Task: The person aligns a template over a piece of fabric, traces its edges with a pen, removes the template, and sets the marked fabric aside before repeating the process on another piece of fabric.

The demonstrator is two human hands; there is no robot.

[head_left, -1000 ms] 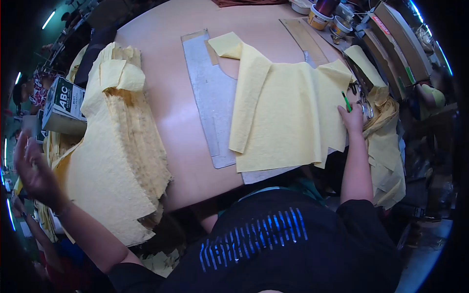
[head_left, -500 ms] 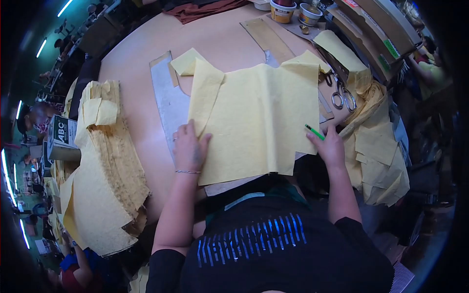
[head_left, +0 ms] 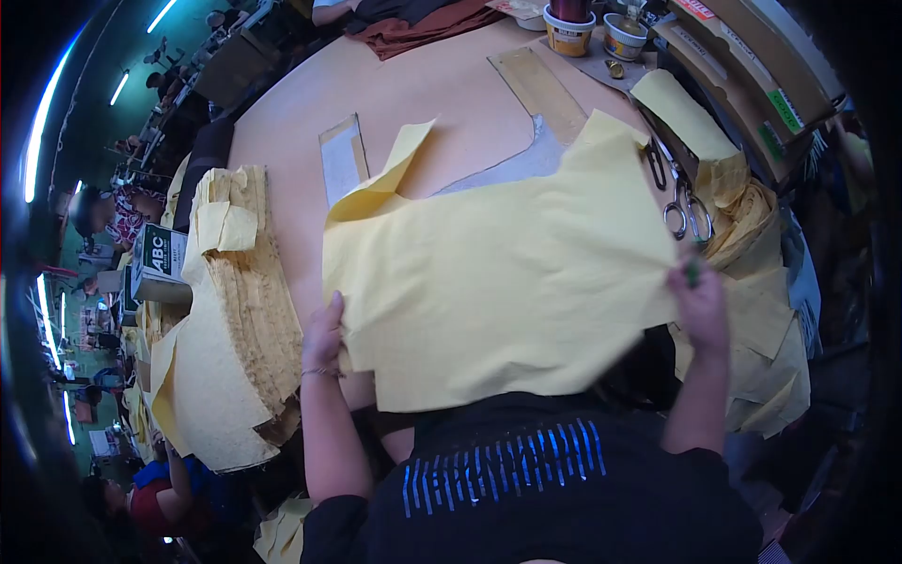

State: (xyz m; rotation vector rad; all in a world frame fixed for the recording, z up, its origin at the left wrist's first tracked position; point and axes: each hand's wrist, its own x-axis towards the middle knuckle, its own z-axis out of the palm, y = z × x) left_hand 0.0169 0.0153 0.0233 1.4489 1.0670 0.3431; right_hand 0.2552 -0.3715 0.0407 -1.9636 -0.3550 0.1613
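A pale yellow fabric piece [head_left: 507,282] is spread in front of me, lifted at its sides, with its upper left corner curling up. My left hand [head_left: 324,336] is closed on its left edge, thumb on top and fingers partly hidden. At the opposite edge my right hand [head_left: 703,305] pinches the cloth, pulling creases into it. A green pen [head_left: 692,274], blurred by motion, is also in that hand. Under the fabric lies a grey-white pattern piece [head_left: 507,162], partly covered.
Stacked yellow fabric [head_left: 230,329] is at the left beside an ABC box [head_left: 160,263]. Scissors [head_left: 689,216] lie at the right near a fabric heap [head_left: 752,291]. Tubs [head_left: 568,36] and cardboard boxes [head_left: 742,70] stand at the back right. A co-worker [head_left: 155,498] is at lower left.
Both hands have lifted and stretched the fabric piece; its middle fold has opened out. My right hand moved outward and took hold of the right edge, still with the pen.
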